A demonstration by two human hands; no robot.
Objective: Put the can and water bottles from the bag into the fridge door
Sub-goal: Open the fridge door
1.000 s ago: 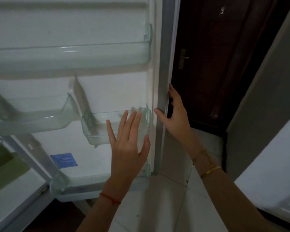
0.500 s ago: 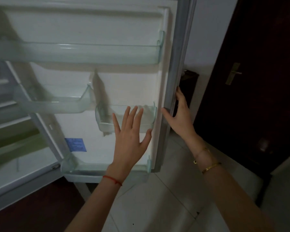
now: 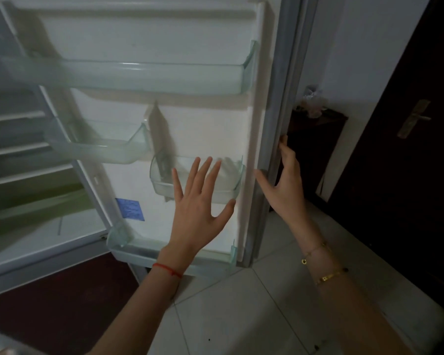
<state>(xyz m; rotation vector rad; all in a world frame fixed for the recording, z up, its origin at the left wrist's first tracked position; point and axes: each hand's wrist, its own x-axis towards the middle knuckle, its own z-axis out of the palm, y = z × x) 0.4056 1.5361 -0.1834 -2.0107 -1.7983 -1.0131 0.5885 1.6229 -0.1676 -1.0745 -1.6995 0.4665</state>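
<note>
The white fridge door [image 3: 203,129] stands open in front of me, its clear shelves bare: a long top shelf [image 3: 139,78], a small left bin [image 3: 105,147], a small right bin [image 3: 231,185] and a bottom shelf [image 3: 169,254]. My left hand [image 3: 200,203] is spread flat, fingers apart, in front of the small right bin. My right hand [image 3: 285,185] rests on the door's outer edge [image 3: 274,139], thumb on the inner side and fingers round the outer side. No can, water bottle or bag is in view.
The fridge interior [image 3: 23,155] with wire shelves lies to the left. A dark wooden door [image 3: 408,149] with a metal handle [image 3: 413,119] is at right. A dark low cabinet [image 3: 315,139] stands behind the fridge door. Pale floor tiles [image 3: 241,308] lie below.
The fridge door has swung further open toward the right with my right hand on its edge. My left hand stays spread before the small right bin. The view has shifted left.
</note>
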